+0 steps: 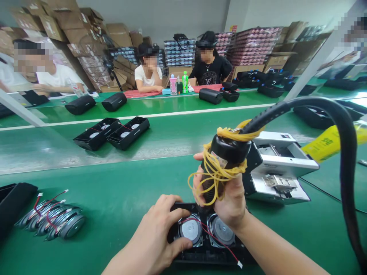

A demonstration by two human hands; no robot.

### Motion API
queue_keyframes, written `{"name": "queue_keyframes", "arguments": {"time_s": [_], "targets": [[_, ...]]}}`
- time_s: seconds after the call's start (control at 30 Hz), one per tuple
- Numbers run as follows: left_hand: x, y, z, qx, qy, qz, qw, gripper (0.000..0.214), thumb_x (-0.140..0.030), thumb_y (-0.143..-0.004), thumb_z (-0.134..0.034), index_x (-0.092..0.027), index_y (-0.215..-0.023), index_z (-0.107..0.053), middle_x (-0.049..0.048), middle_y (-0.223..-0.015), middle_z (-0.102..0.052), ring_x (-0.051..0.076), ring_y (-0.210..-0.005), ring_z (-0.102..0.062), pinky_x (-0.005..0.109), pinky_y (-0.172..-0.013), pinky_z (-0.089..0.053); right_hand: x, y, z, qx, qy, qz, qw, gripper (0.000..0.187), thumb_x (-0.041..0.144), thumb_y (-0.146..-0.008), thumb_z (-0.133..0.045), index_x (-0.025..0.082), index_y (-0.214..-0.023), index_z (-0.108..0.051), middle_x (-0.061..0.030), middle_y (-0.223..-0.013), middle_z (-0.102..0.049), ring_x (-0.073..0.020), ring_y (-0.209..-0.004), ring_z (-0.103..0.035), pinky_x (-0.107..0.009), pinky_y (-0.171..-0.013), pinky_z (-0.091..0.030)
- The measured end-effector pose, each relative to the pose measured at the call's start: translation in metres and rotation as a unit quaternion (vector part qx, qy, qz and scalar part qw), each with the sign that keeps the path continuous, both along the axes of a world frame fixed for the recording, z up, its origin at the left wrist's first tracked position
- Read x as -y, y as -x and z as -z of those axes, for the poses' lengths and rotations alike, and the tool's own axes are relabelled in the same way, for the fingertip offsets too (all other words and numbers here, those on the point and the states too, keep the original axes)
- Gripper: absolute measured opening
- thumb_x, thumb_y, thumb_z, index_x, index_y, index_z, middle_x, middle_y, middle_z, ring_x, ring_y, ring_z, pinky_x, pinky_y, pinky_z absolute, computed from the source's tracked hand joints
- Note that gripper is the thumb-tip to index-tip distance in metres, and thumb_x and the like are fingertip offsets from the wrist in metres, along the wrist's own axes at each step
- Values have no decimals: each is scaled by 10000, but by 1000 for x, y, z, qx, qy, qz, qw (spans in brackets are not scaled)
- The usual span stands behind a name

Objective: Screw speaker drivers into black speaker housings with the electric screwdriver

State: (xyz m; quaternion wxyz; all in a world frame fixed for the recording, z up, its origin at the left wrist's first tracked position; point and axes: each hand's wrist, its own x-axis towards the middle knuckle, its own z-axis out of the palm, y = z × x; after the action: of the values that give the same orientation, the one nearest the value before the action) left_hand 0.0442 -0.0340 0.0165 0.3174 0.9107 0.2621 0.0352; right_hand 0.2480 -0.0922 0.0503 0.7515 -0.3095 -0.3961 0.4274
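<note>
Black plastic fills the space under both hands: an open speaker housing (200, 258) lies flat on the green belt (114, 191), with two round drivers (191, 230) side by side in it. A red wire (212, 235) crosses them to a white plug near the right wrist.

The left hand (156, 233) grips the housing's left end, fingers bent over the far rim and thumb beside the left driver. The right hand (229, 198) is directly above the housing, closed in a fist around an upright electric screwdriver (229, 152) wound with yellow rubber bands (215, 172). Its tip is hidden behind the hand. A thick black cable (338, 114) arcs from its top off to the right.

Just beyond the right hand sits a silver screw feeder (275, 168). Well left of the left hand lies a heap of loose drivers (57, 221), and two more open housings (111, 133) rest farther across the belt.
</note>
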Motion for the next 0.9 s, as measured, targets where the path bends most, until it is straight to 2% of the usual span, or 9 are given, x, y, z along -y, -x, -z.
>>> {"name": "queue_keyframes", "arguments": {"time_s": [0.2,0.43,0.53,0.67,0.77,0.9], "targets": [[-1,0,0,10,-2,-6,1000,512,-245,-825,-934,-400,-1273,-740,-1,-1481,-602,289,-1345,-598,494,-1127,-568,0,1,4,13,-13,-9,1000,636,794,-983,-605,256,-1321,-639,3,-729,-628,-135,-485,-555,-242,-414,-378],[-1,-2,-1,5,-12,0,1000,530,-239,-822,-935,-402,-1285,-735,-1,-1499,-608,305,-1374,-582,511,-1141,-562,-1,3,14,30,-34,-18,999,628,769,-987,-632,262,-1357,-660,-34,-868,-630,-117,-494,-511,-258,-401,-411],[0,-3,-4,4,-35,11,999,501,-243,-847,-921,-403,-1285,-738,12,-1456,-631,316,-1363,-579,521,-1127,-564,-1,6,19,42,-46,-30,998,635,768,-983,-642,251,-1350,-660,-24,-823,-624,-121,-502,-512,-252,-413,-417],[0,-4,-4,9,-66,20,998,483,-255,-855,-923,-393,-1283,-745,38,-1385,-666,319,-1275,-620,531,-1076,-585,-2,12,22,62,-58,-47,995,603,759,-990,-638,199,-1210,-676,8,-681,-577,-127,-508,-495,-249,-447,-429],[0,-3,-2,10,-81,19,996,516,-221,-835,-926,-389,-1284,-736,37,-1448,-648,334,-1295,-622,569,-1098,-578,-2,14,22,70,-60,-48,995,580,766,-1012,-584,193,-1063,-657,12,-656,-553,-119,-504,-474,-243,-450,-413],[0,-1,1,22,-104,21,994,510,-239,-828,-936,-392,-1273,-740,43,-1386,-674,329,-1249,-654,557,-1047,-610,-2,13,21,74,-59,-57,994,570,778,-1007,-575,210,-1007,-624,16,-654,-542,-118,-479,-462,-250,-440,-390]]}}
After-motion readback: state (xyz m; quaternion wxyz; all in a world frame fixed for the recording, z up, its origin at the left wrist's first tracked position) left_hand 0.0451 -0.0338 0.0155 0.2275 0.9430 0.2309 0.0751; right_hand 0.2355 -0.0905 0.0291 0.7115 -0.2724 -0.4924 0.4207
